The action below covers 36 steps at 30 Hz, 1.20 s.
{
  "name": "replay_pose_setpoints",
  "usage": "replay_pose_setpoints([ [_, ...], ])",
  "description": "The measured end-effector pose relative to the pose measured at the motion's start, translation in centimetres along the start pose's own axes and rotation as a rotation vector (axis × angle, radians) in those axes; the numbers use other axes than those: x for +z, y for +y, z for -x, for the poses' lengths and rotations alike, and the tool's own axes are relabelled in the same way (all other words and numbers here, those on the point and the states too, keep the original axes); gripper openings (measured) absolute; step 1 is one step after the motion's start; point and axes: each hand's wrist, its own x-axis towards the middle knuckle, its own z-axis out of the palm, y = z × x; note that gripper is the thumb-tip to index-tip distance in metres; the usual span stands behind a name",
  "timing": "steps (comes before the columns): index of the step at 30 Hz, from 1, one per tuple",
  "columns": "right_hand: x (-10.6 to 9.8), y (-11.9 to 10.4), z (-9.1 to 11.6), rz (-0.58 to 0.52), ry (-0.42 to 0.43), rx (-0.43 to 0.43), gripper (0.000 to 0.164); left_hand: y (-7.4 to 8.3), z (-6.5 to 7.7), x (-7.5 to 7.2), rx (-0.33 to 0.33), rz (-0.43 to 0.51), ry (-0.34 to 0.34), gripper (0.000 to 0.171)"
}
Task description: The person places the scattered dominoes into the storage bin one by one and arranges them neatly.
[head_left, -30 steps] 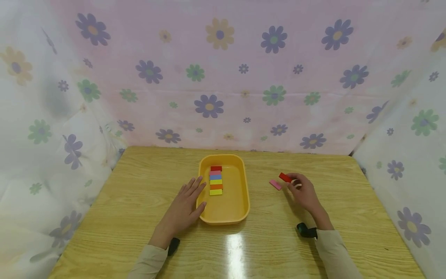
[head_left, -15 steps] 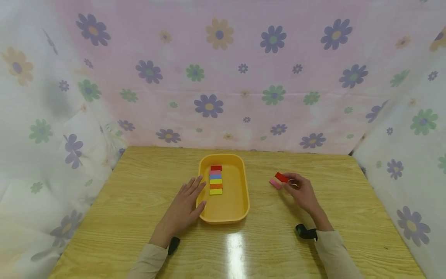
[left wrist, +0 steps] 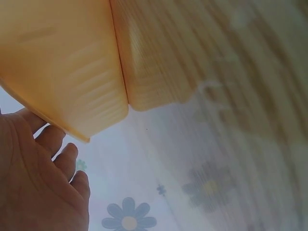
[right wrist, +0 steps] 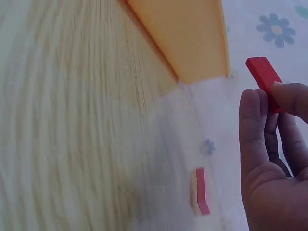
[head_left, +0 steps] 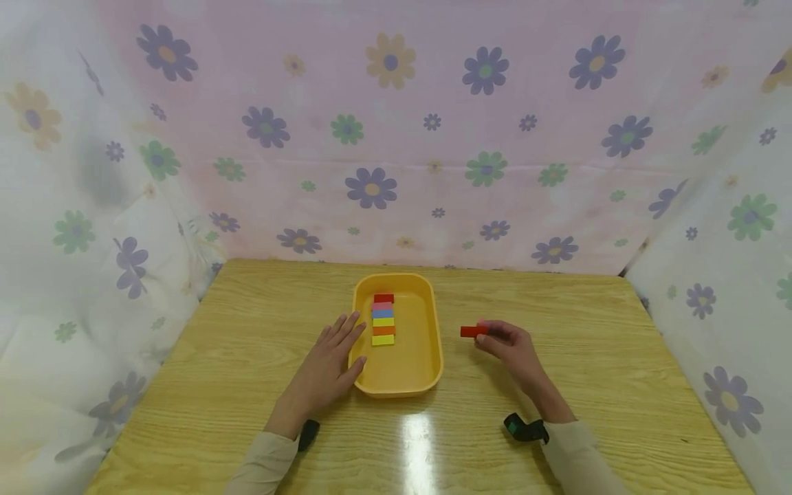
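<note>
My right hand (head_left: 515, 352) pinches a red block (head_left: 473, 331) between thumb and fingers, over the table to the right of a yellow tray (head_left: 416, 357). In the right wrist view, a pink block (right wrist: 203, 191) lies on the table below that hand; the head view hides nearly all of it. My left hand (head_left: 322, 371) rests on the tray's left rim, its fingers extended and spread. Along the tray's left part runs a column of flat blocks: a red block (head_left: 383, 298), a pink one, a blue block (head_left: 383, 314), a yellow one, an orange block (head_left: 383, 331) and another yellow one.
A wood-grain table (head_left: 216, 385) carries the tray. Flowered curtain (head_left: 396, 144) hangs behind the table and along both sides. Black wrist cameras sit under both wrists, the right camera (head_left: 524, 429) near the table surface.
My right hand has moved left toward the tray with the red block, which has turned from slanted to nearly level. The left hand and the blocks in the tray stay put.
</note>
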Motion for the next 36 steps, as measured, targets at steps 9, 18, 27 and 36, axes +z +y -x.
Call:
replay_pose_setpoints([
  [9, 2.7, -0.4, 0.4, -0.08, -0.051, -0.011, 0.035, 0.0, 0.1, -0.1, -0.005, 0.005, -0.01, 0.057],
  [18, 5.1, -1.4, 0.8, -0.038, 0.014, 0.006, 0.03, 0.0, 0.1, -0.1, -0.005, 0.004, -0.008, 0.057],
  [27, 7.3, -2.8, 1.4, -0.13, -0.027, 0.045, 0.033, -0.1, 0.1, 0.2, 0.005, -0.009, 0.008, 0.058],
  [36, 9.8, -3.0, 1.4, -0.201, 0.005, 0.077, 0.034, -0.2, 0.1, 0.1, -0.001, 0.004, 0.005, 0.057],
])
